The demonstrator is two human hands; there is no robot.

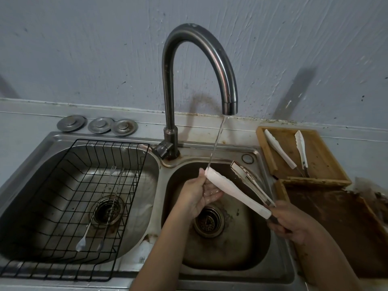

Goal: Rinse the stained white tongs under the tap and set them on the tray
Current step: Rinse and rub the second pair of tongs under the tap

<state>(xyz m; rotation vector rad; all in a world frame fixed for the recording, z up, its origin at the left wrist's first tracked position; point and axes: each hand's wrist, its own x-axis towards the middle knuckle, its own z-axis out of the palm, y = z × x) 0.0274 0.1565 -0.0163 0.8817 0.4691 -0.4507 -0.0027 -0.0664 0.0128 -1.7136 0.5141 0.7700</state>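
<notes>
While water runs from the tap (210,66), the right hand (291,222) is closed around the hinge end of the tongs (237,192), which reach up and away to its left over the right basin (258,255). The left hand (199,196) sits palm up under the near white arm, thumb and fingers pinched on its tip, and its palm is wet. The stream (217,141) lands on that tip, just above the left thumb. The far arm of the tongs stands apart from the near one, beyond both hands, and carries brown stains.

Directly below the left hand lies the drain (209,221). Beyond the right hand, on the counter, stands a wooden tray (319,164) holding a second pair of white tongs (289,152), arms spread. A second, brown-soiled tray (340,227) lies just right of the right hand.

Left of the left hand is the other basin (147,181) with a black wire rack (69,206) holding long thin utensils (98,208). Three metal plugs (97,124) lie on the ledge beyond it.
</notes>
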